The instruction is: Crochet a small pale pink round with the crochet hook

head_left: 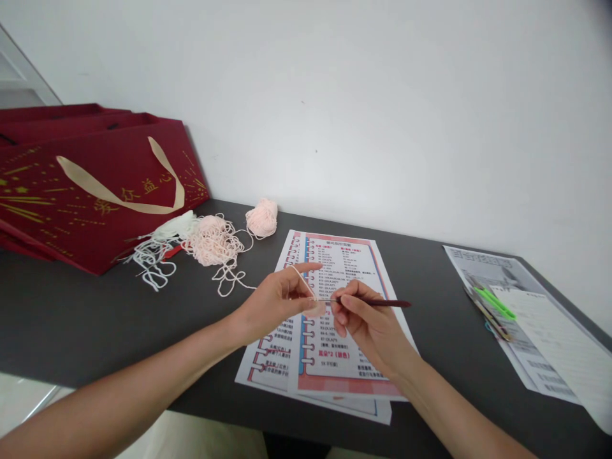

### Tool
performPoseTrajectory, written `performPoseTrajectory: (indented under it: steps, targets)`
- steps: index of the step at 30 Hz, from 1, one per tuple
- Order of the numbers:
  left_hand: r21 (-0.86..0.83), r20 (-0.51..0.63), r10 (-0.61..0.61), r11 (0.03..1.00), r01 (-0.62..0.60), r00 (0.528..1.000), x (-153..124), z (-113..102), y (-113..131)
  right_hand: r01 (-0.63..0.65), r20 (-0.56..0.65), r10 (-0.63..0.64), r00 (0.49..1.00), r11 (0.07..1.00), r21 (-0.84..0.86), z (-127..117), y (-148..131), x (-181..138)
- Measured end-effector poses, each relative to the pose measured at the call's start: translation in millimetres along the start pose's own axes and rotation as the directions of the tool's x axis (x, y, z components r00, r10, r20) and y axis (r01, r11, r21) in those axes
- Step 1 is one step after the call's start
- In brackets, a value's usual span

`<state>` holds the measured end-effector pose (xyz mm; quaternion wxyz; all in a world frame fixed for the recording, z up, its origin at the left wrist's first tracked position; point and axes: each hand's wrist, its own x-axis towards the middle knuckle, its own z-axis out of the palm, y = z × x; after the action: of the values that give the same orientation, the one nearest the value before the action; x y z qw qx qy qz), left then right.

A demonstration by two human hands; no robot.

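From where I stand, the red bags [134, 172] are far off on the left of the dark surface [119, 325]. Just right of them sits a messy pile of pink yarn [213, 242], and a bit farther back is a pink yarn ball [262, 218]. A strand goes from the pile to the left hand [275, 298], and yarn goes over its pointing finger. That hand's grip pinches a small pink yarn piece [314, 310], over the printed sheets [354, 384]. The right hand [366, 320] is just right of it, and its grip holds a hook [389, 303] like a pencil. The hook lies nearly flat, long ways from left to right: its dark red end sticks out to the right, and its thin tip points left, straight at the pink piece. So the piece is left of the right grip, and the left hand is nearer, touching it. I can't tell if the tip is inside. Far over on the right, a green tool [497, 303] lies on more papers [540, 325].
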<state>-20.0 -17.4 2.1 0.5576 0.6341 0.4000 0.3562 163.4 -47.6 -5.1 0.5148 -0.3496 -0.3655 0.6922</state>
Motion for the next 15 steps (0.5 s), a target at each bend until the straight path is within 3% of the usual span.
performPoseTrajectory:
  steps: [5, 15]
  targets:
    - [-0.243, 0.050, -0.133, 0.960, 0.141, 0.990, 0.2, 3.6, 3.6, -0.095, -0.017, 0.099, 0.995, 0.983, 0.156, 4.2, 1.0, 1.6]
    - [-0.375, 0.136, -0.223, 0.890, 0.258, 0.965, 0.9, 2.8, -2.0, -0.195, -0.004, 0.208, 0.978, 0.922, 0.333, 1.8, 7.7, 2.7]
